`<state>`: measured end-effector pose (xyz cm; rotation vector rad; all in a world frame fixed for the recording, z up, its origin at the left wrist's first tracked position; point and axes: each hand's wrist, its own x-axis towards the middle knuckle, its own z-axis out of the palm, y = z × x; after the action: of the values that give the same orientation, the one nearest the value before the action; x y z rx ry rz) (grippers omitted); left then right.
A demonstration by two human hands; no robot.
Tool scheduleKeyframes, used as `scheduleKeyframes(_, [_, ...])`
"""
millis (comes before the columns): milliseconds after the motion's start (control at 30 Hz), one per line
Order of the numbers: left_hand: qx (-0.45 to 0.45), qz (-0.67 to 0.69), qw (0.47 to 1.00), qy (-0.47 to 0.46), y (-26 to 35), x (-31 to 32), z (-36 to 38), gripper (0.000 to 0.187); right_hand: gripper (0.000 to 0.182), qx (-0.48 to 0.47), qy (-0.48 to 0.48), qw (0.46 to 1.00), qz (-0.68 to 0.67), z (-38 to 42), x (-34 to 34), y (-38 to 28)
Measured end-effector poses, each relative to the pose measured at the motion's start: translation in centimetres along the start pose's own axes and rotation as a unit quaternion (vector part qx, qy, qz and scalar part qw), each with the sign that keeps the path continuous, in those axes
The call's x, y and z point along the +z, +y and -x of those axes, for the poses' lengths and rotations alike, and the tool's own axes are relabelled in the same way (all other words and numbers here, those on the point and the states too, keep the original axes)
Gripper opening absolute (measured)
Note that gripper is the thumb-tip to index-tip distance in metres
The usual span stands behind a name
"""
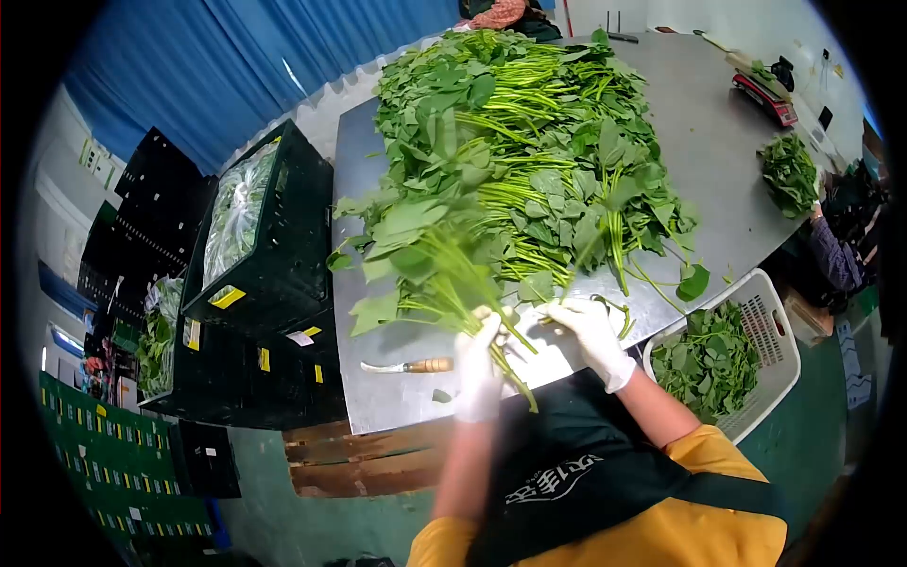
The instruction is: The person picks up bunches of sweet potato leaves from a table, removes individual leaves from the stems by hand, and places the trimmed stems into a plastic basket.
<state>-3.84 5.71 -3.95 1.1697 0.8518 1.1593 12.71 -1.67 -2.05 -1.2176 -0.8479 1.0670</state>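
Note:
A big pile of leafy green stems (pixel 539 151) covers much of the metal table (pixel 709 123). My left hand (pixel 482 354), in a white glove, is closed around a bunch of leafy stems (pixel 439 269), whose leaves point up and away. Motion blurs the hand and bunch somewhat. My right hand (pixel 586 333), gloved too, is at the pile's near edge with its fingers pinched together; a thin stem seems to be at the fingertips, too small to be sure. A curved knife with a wooden handle (pixel 430 366) lies on the table left of my left hand.
A white basket (pixel 782 354) of loose leaves stands at the right below the table edge. Dark crates (pixel 307 203) with bagged greens are stacked at the left. A red scale (pixel 763 99) sits at the back right, near another person's sleeve (pixel 836 250) and a bunch of greens (pixel 787 175).

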Motion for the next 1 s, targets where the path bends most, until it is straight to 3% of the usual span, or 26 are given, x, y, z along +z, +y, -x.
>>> scheduleKeyframes(33, [-0.041,0.014,0.999,-0.031,1.2,0.6,0.5,0.013,0.022,-0.143,-0.045,0.978,0.143,-1.5,-0.2,1.7])
scheduleKeyframes(67, [-0.081,0.028,0.994,-0.06,2.1,0.9,0.9,0.015,0.024,0.006,-0.04,0.998,-0.056,-1.5,1.1,0.4])
scheduleKeyframes(133, [-0.069,0.039,0.995,-0.06,2.3,1.5,1.1,0.017,0.029,0.033,-0.135,0.979,-0.152,-2.4,1.9,0.4])
scheduleKeyframes(200, [-0.117,0.056,0.989,-0.072,2.6,1.3,1.2,0.02,0.03,0.06,-0.167,0.963,-0.204,-2.2,2.3,-0.2])
scheduleKeyframes(333, [-0.097,0.037,0.991,-0.079,2.3,1.1,1.5,0.016,0.032,0.064,-0.227,0.935,-0.265,-2.3,2.7,-1.3])
scheduleKeyframes(400, [-0.082,0.029,0.994,-0.064,2.1,1.3,1.5,0.014,0.03,0.068,-0.216,0.938,-0.263,-2.3,2.5,-0.8])
scheduleKeyframes(467, [-0.088,-0.041,0.995,-0.04,1.5,0.5,1.3,0.018,0.026,0.042,-0.168,0.975,-0.138,-2.0,2.6,-1.4])
scheduleKeyframes(500, [-0.101,-0.018,0.995,0.0,1.2,0.4,1.3,0.02,0.019,0.033,-0.111,0.988,-0.103,-1.8,2.8,-1.9])
scheduleKeyframes(533, [-0.102,-0.018,0.995,-0.001,1.8,0.7,1.2,0.02,0.019,0.033,-0.11,0.988,-0.102,-1.5,2.9,-2.9])
scheduleKeyframes(633, [-0.094,0.059,0.993,0.028,3.9,1.5,1.1,0.02,0.017,-0.085,-0.071,0.989,0.1,-0.7,2.9,-4.8])
scheduleKeyframes(667, [-0.095,0.058,0.993,0.03,3.9,1.5,1.2,0.02,0.017,-0.084,-0.072,0.989,0.1,-0.5,2.9,-4.8])
scheduleKeyframes(733, [-0.048,-0.072,0.996,-0.013,3.6,1.4,1.2,0.022,0.019,-0.092,-0.107,0.977,0.159,-0.3,3.1,-4.9])
scheduleKeyframes(767, [0.036,-0.125,0.989,-0.076,3.2,1.0,0.8,0.021,0.02,-0.086,-0.096,0.985,0.115,-0.5,3.5,-3.9])
scheduleKeyframes(800, [0.037,-0.125,0.989,-0.075,3.0,1.0,0.7,0.021,0.02,-0.086,-0.097,0.985,0.115,-0.4,3.4,-3.8])
scheduleKeyframes(867, [-0.091,0.086,0.991,-0.053,2.9,1.3,0.7,0.017,0.017,-0.096,-0.073,0.983,0.138,0.0,3.3,-4.6])
scheduleKeyframes(900, [-0.092,0.086,0.991,-0.053,2.9,1.3,0.8,0.017,0.015,-0.026,-0.047,0.994,0.092,0.0,3.2,-4.1])
scheduleKeyframes(1000, [-0.09,0.069,0.994,-0.005,3.2,1.1,1.3,0.019,0.014,0.032,-0.019,0.998,0.042,0.4,2.5,-3.8])
